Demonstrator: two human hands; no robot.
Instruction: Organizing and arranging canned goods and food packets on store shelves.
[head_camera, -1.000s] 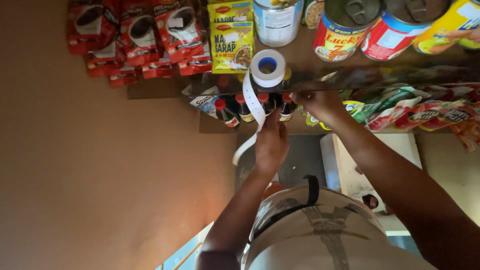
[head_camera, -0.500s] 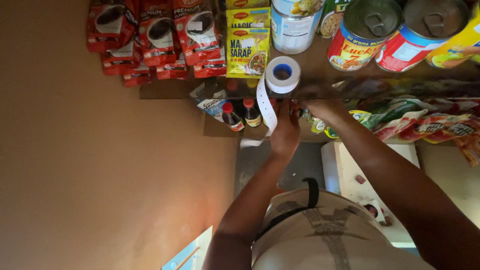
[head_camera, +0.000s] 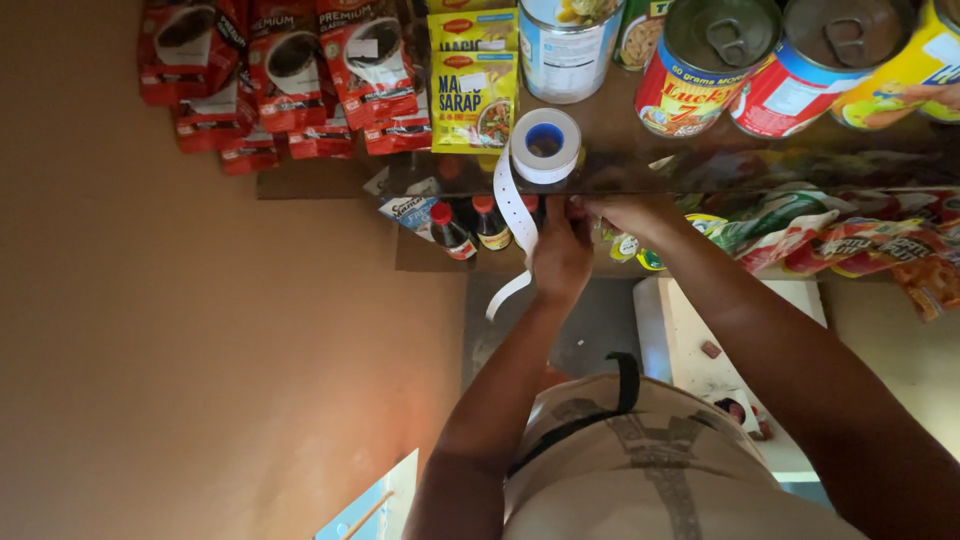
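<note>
Both hands meet at the front edge of a glass shelf (head_camera: 760, 160), just below a roll of white sticker labels (head_camera: 545, 146) that stands on that edge with its blue core facing the camera. The left hand (head_camera: 562, 255) is curled with its back to the camera, its fingers bunched at the shelf edge where the loose label strip (head_camera: 515, 215) comes down off the roll; it seems to pinch the strip there, though the fingertips are hidden, so the hold cannot be told for sure. The strip runs down past this hand and curls free below the wrist. The right hand (head_camera: 625, 212) reaches in from the right, its fingers closed at the same spot just beside the left hand's, as if working one small label off the strip; whether it holds anything is not visible. The roll sits close above the hands, which keeps the strip short and within reach. On the shelf stand tin cans (head_camera: 705, 60) with ring-pull lids. Red coffee sachets (head_camera: 290, 80) and a yellow seasoning packet (head_camera: 475, 100) hang to the left, and small dark sauce bottles (head_camera: 470, 225) with red caps stand on the level below.
</note>
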